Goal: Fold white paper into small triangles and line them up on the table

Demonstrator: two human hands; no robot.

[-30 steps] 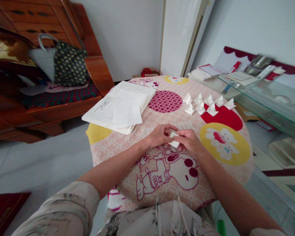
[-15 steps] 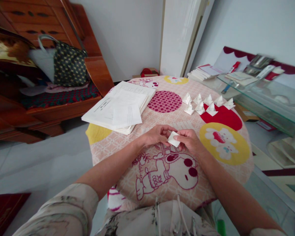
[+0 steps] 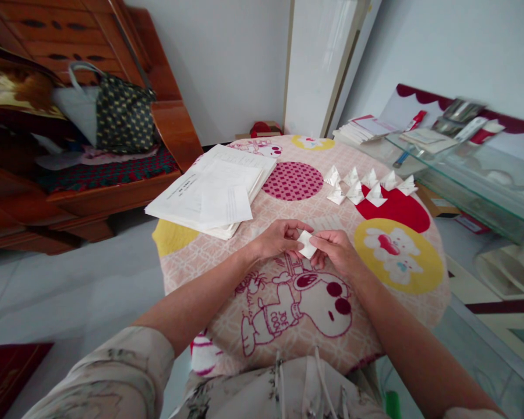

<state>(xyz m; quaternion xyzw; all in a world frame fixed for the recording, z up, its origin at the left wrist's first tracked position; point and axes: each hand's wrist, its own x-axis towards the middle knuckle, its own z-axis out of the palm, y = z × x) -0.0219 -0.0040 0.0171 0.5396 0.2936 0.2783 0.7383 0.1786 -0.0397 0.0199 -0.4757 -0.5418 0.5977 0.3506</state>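
Note:
Between my two hands is a small folded piece of white paper [image 3: 307, 244], held above the patterned tablecloth [image 3: 227, 302]. My left hand [image 3: 279, 239] is closed on its left edge with thumb and fingers. From the other side my right hand [image 3: 335, 249] pinches it, thumb on top and fingers curled beneath. Just beyond the hands lies a pale sheet with faint print [image 3: 325, 223], partly hidden by them. Farther off to the right stand several folded white paper shapes [image 3: 355, 192] with pointed tips, in two rough rows.
A stack of printed papers [image 3: 187, 189] lies at the table's left. On the right, a glass shelf [image 3: 471, 169] bears metal bowls [image 3: 463, 109] and other items, close to the table edge. A wooden bench [image 3: 109, 189] with a patterned bag [image 3: 124, 113] stands at the left.
The folded paper has turned slightly, and my right thumb has shifted toward its upper right corner. My left fingers have moved a little; everything else stays in place.

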